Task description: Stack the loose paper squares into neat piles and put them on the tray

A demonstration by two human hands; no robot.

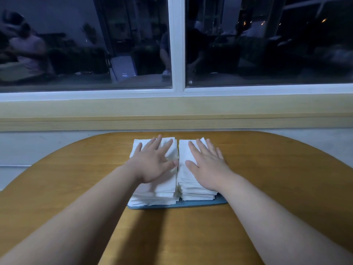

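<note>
Paper squares stand in two tall white stacks, side by side and almost touching, on a blue tray (pixel 191 204) at the middle of the wooden desk (pixel 267 165), as the head view shows it. The left pile (pixel 152 195) and the right pile (pixel 193 190) both run with their long axis away from the person, toward the window (pixel 177 54).

The left grip (pixel 154 162) lies flat on top of the left pile, fingers (pixel 156 144) straight and spread, pressing down and curled round nothing. The right grip (pixel 207 166) lies the same way on the right pile, fingers closer together. Each is directly over its own stack and neither reaches across.

The right pile's near edge looks fairly square. The left pile's lower sheets splay unevenly toward the tray's near left corner. No loose squares show on the desk, so the task seems nearly done. What is left probably falls to the left grip, the nearer one: come to that near edge and push the stray sheets back along the pile's long axis.
</note>
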